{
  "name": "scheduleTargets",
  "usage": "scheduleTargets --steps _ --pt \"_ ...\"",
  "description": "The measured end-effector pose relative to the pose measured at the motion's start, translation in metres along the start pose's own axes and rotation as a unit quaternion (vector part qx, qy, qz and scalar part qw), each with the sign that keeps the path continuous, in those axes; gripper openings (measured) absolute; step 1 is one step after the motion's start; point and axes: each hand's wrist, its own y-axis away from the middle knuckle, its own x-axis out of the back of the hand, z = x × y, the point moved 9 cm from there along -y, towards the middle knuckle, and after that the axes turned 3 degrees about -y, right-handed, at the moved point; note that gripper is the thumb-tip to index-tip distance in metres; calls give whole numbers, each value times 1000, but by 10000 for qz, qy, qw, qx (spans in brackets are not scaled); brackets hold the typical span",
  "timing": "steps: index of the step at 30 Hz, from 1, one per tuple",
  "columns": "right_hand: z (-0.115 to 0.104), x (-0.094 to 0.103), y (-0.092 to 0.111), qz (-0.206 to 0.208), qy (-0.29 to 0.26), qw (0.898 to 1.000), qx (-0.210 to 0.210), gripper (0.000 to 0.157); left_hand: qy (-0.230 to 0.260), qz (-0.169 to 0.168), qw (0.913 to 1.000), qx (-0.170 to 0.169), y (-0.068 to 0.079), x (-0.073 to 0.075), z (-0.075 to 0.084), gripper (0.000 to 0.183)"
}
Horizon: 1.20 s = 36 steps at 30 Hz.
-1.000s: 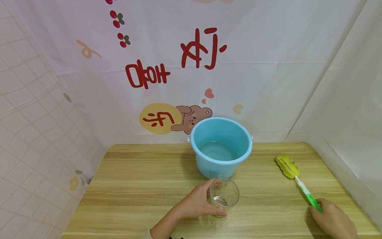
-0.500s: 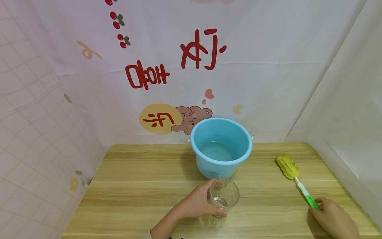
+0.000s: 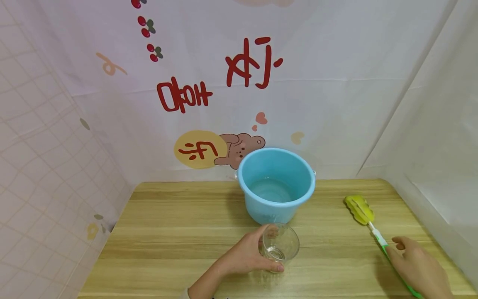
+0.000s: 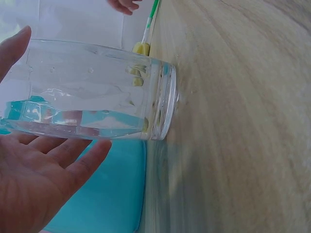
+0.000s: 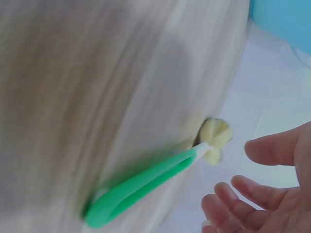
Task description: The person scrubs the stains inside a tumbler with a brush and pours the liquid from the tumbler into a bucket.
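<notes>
The right hand [image 3: 420, 265] has just let go of the sponge bottle brush [image 3: 380, 238]; its fingers are now spread and hold nothing, so the brush lies free on the wooden surface [image 3: 168, 232], head toward 11 o'clock. The left hand [image 3: 246, 255] still grips the upright clear glass cup [image 3: 284, 245], thumb and fingers around its side. From the cup, the blue bucket [image 3: 269, 212] stands at 12 o'clock, the brush at about 2 o'clock. Only the cup seems held now.

hands [image 3: 246, 254] [image 3: 420, 265]: 2 | clear glass [image 3: 281, 249]: 1 | sponge brush [image 3: 379, 237]: 1 | blue bucket [image 3: 269, 211]: 1 | wooden table [image 3: 179, 232]: 1
</notes>
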Motion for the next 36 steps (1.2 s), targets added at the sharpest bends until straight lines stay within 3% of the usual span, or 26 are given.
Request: scheduleTargets --steps 13,21,25,30,36 --pt "-51 25 0 727 -435 9960 295 54 100 -38 9999 21 1 -1 0 83" --pt "-81 39 3 1223 -602 9879 741 42 68 -24 10000 36 0 0 0 82" --pt "-98 47 3 1571 -796 9782 1100 34 93 -11 9999 57 0 1 0 82" --pt "-122 55 3 2011 -1299 9551 1743 30 147 -23 9998 102 -1 0 -1 82" --pt "-140 55 0 2080 -1747 9426 1943 36 117 -11 9999 94 -1 1 -1 82"
